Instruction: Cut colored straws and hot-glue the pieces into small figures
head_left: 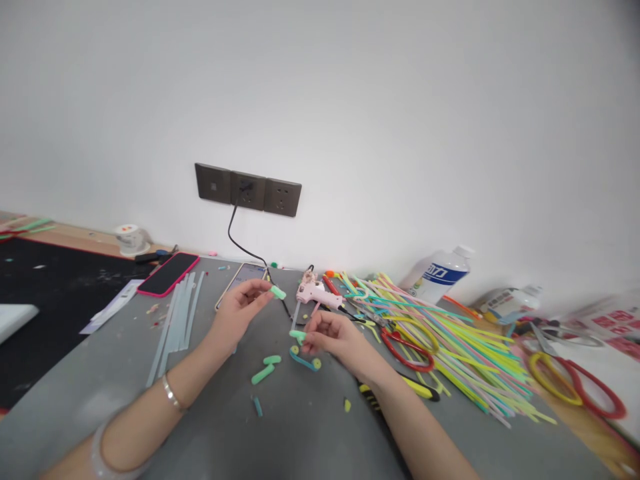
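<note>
My left hand [244, 308] pinches a short, fuzzy mint-green pipe cleaner piece [278, 292] between thumb and fingertips. Lower and to its right, my right hand [334, 339] is closed on a second green pipe cleaner piece [298, 336]. The two pieces are apart. Below them on the grey mat [210, 427] lie two loose green pieces [263, 373], touching or nearly so. A blue curved piece with yellow-green round ends [304, 360] rests just under my right hand. Behind that hand stands a pink hot glue gun [313, 293].
A bundle of coloured pipe cleaners [450, 340] spreads to the right, with red-and-yellow scissors [410, 350] on it. Clear glue sticks [177, 317] and a pink-edged phone [169, 273] lie left. A black cord [230, 230] hangs from the wall socket [249, 190]. A white bottle [443, 273] leans at the wall.
</note>
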Demonstrator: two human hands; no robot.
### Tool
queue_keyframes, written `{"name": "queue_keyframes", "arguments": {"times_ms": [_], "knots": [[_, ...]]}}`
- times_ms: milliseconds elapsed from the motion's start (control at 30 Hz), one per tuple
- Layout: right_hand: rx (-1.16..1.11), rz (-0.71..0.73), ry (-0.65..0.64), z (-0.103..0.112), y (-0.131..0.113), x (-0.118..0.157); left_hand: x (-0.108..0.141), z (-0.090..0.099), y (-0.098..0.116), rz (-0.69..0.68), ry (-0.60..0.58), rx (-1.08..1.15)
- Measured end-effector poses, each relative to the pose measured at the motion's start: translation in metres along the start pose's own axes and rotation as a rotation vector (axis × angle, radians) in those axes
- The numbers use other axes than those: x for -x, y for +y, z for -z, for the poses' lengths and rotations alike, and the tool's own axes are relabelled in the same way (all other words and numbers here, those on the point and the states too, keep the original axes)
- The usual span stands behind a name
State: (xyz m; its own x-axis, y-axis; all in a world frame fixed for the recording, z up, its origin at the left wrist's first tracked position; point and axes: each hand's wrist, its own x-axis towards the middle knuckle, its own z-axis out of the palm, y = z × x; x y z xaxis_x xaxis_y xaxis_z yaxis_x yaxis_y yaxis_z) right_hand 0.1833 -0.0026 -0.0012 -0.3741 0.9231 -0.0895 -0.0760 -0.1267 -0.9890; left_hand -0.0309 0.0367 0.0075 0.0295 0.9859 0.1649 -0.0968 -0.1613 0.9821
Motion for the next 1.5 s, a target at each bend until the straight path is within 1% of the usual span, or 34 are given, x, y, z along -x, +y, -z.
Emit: {"name": "queue_keyframes", "arguments": {"times_ms": [100, 267, 433, 500, 600, 733, 800, 1100, 1367, 1500], "knots": [[-0.047, 0.047, 0.059, 0.001, 0.005, -0.003, 0.001, -0.002, 0.002, 0.013, -0.011, -0.031], [-0.098, 0.139, 0.195, 0.001, 0.012, -0.007, 0.006, -0.005, 0.005, 0.034, -0.047, -0.065], [-0.147, 0.206, 0.369, 0.004, 0.012, -0.008, 0.008, -0.007, -0.001, 0.034, -0.102, -0.086], [-0.158, 0.231, 0.405, 0.005, 0.012, -0.009, 0.008, -0.008, -0.004, 0.035, -0.126, -0.100], [-0.136, 0.270, 0.414, 0.005, 0.012, -0.010, 0.009, -0.009, -0.007, 0.036, -0.174, -0.133], [-0.091, 0.239, 0.394, 0.001, 0.013, -0.009, 0.012, -0.012, -0.010, 0.042, -0.268, -0.186], [-0.082, 0.237, 0.382, -0.001, 0.013, -0.009, 0.013, -0.013, -0.011, 0.043, -0.296, -0.205], [-0.080, 0.282, 0.374, -0.003, 0.012, -0.008, 0.014, -0.015, -0.007, 0.058, -0.294, -0.189], [-0.161, 0.265, 0.328, -0.007, 0.014, -0.008, 0.015, -0.016, -0.007, 0.079, -0.313, -0.169], [-0.157, 0.261, 0.331, -0.009, 0.013, -0.007, 0.015, -0.015, -0.007, 0.083, -0.315, -0.164]]}}
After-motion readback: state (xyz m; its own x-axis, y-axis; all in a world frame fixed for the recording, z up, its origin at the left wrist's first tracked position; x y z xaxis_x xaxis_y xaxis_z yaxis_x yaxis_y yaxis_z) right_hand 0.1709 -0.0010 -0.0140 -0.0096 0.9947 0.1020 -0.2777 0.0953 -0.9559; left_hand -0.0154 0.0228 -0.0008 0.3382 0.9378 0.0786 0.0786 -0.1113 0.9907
